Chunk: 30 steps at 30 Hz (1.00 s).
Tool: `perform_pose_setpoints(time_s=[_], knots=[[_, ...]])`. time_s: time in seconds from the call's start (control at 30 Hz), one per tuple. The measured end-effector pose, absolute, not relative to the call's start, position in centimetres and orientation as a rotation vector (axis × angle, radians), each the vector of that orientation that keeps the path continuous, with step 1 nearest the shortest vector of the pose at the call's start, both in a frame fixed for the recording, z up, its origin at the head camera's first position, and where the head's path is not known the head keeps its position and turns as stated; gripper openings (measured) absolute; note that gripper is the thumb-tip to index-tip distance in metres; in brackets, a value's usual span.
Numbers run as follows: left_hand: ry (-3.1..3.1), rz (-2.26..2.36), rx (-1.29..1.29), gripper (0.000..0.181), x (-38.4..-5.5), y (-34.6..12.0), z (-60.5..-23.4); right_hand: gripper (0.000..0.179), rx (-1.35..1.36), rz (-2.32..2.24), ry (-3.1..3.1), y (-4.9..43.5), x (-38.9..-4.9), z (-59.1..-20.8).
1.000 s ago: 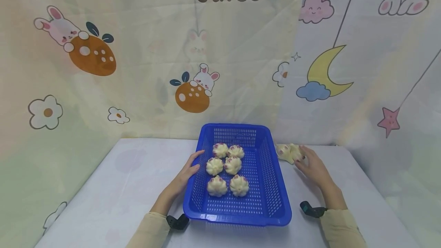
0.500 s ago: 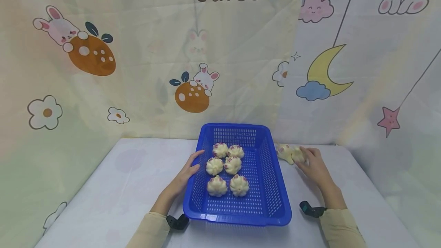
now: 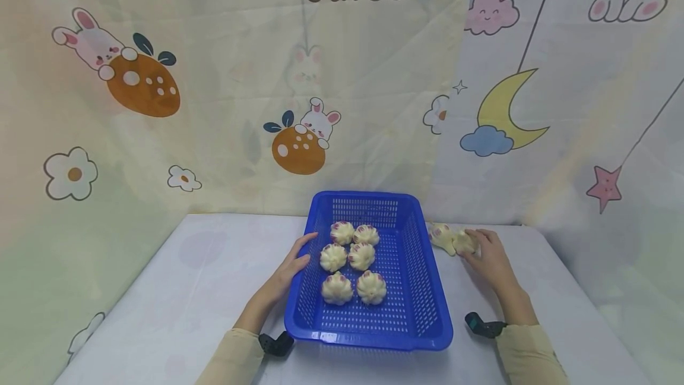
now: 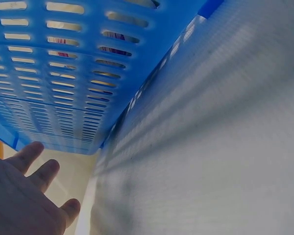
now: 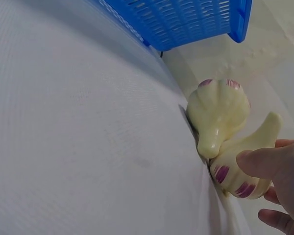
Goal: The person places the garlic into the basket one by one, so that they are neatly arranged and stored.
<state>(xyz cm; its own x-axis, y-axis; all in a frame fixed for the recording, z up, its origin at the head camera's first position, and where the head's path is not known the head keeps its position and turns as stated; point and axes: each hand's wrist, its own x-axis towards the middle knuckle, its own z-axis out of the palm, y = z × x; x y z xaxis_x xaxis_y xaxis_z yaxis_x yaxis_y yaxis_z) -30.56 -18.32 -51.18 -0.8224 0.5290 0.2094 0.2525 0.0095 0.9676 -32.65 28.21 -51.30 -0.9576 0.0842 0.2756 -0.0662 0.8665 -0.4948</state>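
Note:
A blue plastic basket (image 3: 422,272) stands on the table with several garlic bulbs (image 3: 336,288) in pairs along its left side and middle. My left hand (image 3: 285,269) rests at the basket's left rim, its index fingertip and thumb touching the edge; in the left wrist view the other fingers (image 4: 45,174) are extended and apart outside the perforated wall. Right of the basket, my right hand (image 3: 491,257) pinches a garlic bulb (image 5: 235,183), thumb on the near face and fingers behind, partly hidden. A second garlic bulb (image 5: 218,110) lies against it, its stem toward the camera.
A white cloth covers the table (image 3: 187,290). Behind it hangs a printed curtain (image 3: 374,106), close to the basket's far end and the loose bulbs. Black wrist cameras (image 3: 276,344) sit on both wrists.
My right hand has shifted slightly to the right with its garlic bulb, which has turned a little beside the other one. The left hand and the basket stay in place.

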Motion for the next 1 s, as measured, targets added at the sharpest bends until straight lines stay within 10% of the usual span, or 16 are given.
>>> perform_pose_setpoints(time_s=[1.0], knots=[[2.094,1.891,0.808,0.055,-30.65,-18.34,-51.21,0.051,0.033,0.707,-2.772,28.48,-32.49,-50.96]])
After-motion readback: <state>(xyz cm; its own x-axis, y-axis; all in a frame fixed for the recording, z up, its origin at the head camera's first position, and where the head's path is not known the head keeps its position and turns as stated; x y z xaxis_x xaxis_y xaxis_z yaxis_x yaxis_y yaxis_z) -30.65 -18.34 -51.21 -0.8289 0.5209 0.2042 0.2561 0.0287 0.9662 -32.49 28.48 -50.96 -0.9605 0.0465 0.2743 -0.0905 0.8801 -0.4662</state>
